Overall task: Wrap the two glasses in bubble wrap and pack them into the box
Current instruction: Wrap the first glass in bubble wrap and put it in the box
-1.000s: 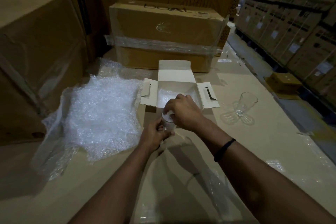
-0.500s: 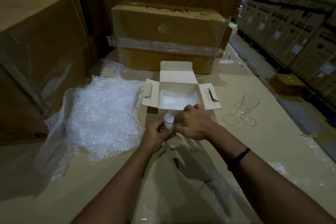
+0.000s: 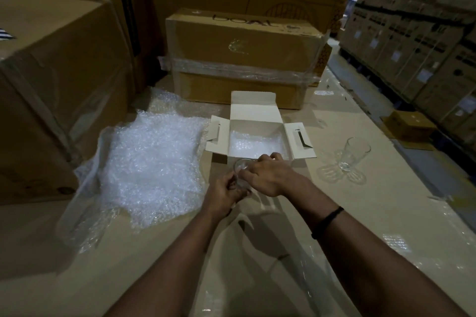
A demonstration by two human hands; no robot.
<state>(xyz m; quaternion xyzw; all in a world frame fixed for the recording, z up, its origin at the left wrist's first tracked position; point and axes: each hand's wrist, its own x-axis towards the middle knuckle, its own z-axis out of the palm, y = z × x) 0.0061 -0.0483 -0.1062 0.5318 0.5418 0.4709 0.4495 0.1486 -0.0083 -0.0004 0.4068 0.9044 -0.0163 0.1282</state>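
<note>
A clear glass (image 3: pixel 241 171) is held between both hands just in front of the open white box (image 3: pixel 257 113). My left hand (image 3: pixel 223 192) grips its lower part, and my right hand (image 3: pixel 268 175) lies over its right side and rim. Bubble wrap lines the bottom of the box. A second clear glass (image 3: pixel 354 153) stands upright and bare on the table to the right, apart from my hands. A large heap of bubble wrap (image 3: pixel 152 165) lies to the left of the box.
A taped brown carton (image 3: pixel 244 41) stands right behind the white box, and a big carton (image 3: pixel 51 85) walls off the left. Clear plastic film (image 3: pixel 288 265) covers the cardboard table near me. A small brown box (image 3: pixel 409 125) lies beyond the table's right edge.
My right hand has slid from the top of the glass down to its right side. The white wad seen at the glass mouth earlier no longer shows.
</note>
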